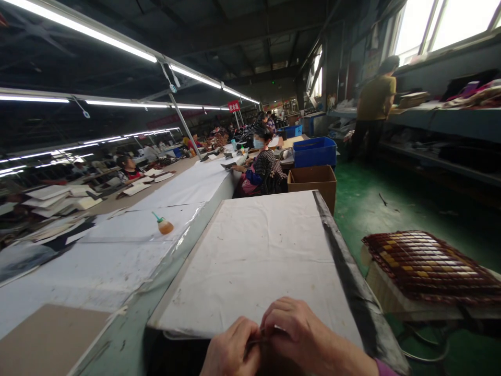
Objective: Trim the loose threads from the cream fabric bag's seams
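At the bottom of the head view, my left hand (pixel 233 349) and my right hand (pixel 294 328) meet over the near edge of a white-covered board (pixel 270 250). Both have curled, pinching fingers. Between the fingertips shows a small dark, thin piece, mostly covered by the fingers, and its kind cannot be made out. My right wrist comes in from the lower right with a purple cuff (pixel 385 367). Left of the board, on the long white worktable (pixel 129 261), a small squeeze bottle (pixel 165 225) with amber liquid and a green nozzle leans over.
A cushioned stool (pixel 426 266) stands at the right on the green floor. Beyond the board are a cardboard box (pixel 313 186) and a blue bin (pixel 314 151). A seated co-worker (pixel 262 162) works ahead; another person (pixel 373 107) stands near the windows. Stacked sheets (pixel 58 198) lie left.
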### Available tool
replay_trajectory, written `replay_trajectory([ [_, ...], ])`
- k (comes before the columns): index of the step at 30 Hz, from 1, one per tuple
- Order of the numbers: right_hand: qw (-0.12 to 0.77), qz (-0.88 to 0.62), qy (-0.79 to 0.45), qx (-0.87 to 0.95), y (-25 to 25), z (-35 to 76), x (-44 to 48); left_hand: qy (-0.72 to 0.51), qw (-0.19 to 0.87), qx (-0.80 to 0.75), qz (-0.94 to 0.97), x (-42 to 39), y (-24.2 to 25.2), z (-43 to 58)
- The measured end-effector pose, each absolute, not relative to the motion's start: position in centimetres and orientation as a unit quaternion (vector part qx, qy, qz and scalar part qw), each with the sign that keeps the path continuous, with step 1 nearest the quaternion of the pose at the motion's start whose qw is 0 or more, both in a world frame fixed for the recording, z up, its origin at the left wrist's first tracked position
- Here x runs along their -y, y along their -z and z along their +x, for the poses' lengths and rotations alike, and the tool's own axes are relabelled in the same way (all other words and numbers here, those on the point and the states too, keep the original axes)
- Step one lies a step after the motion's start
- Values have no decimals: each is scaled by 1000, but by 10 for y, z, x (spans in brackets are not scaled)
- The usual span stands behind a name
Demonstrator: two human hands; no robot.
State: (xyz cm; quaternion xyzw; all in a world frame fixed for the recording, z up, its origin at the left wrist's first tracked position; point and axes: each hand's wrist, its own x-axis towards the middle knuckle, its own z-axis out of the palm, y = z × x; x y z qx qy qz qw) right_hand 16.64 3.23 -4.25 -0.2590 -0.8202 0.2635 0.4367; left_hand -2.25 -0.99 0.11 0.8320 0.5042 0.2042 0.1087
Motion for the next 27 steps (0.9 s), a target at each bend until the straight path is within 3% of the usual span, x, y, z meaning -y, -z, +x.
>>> replay_trajectory([
  [6, 442, -271, -305, 799, 40, 171, -25, -198, 251, -583, 747, 18, -26, -9],
  [12, 400, -332, -501, 692, 28, 173, -18, -245, 418, -613, 624, 21, -36, -12],
  [19, 344, -333, -637, 604, 20, 168, -16, -242, 549, -573, 559, 18, -39, -26],
  [23, 329, -351, -626, 613, 23, 162, -18, -180, 533, -591, 578, 19, -45, -28],
  [27, 329, -356, -626, 612, 23, 160, -22, -153, 403, -631, 645, 22, -47, -27],
])
